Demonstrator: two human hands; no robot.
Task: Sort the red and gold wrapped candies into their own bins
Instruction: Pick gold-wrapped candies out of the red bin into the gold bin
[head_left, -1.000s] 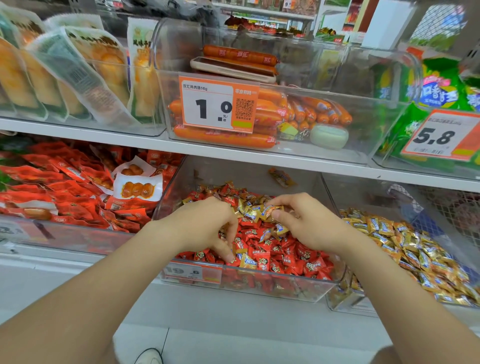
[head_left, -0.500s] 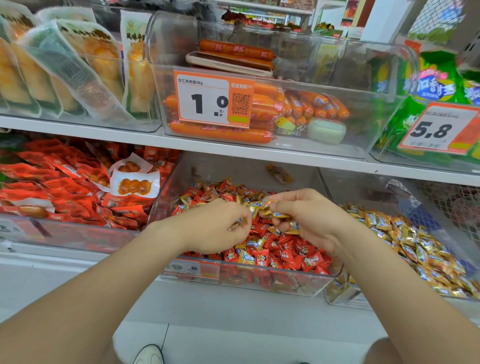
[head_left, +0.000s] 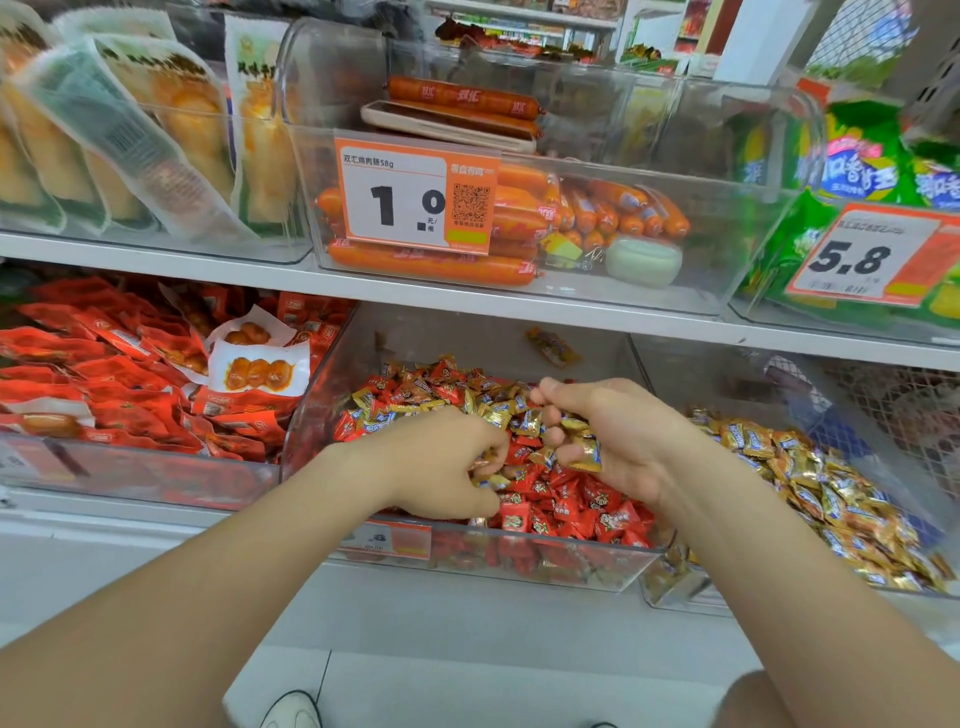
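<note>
Clear glossy plastic bin (head_left: 545, 569); shiny foil-like wraps on gold candies (head_left: 841, 499), red candies (head_left: 566, 506).

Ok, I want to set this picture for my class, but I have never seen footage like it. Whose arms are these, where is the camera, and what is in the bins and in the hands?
There is no machine here. A person wears one camera on the head, looking forward and down, so the two bare arms are that person's own. They are reaching into a shop shelf.

The right hand grips several gold candies above the clear middle bin. That bin holds red candies with more gold ones mixed in. The right bin looks all gold.

The left hand curls its fingers into the pile. Gold wrappers show at its fingertips, but whether it grips them is unclear.

Sausages lie in a bin on the shelf above.
</note>
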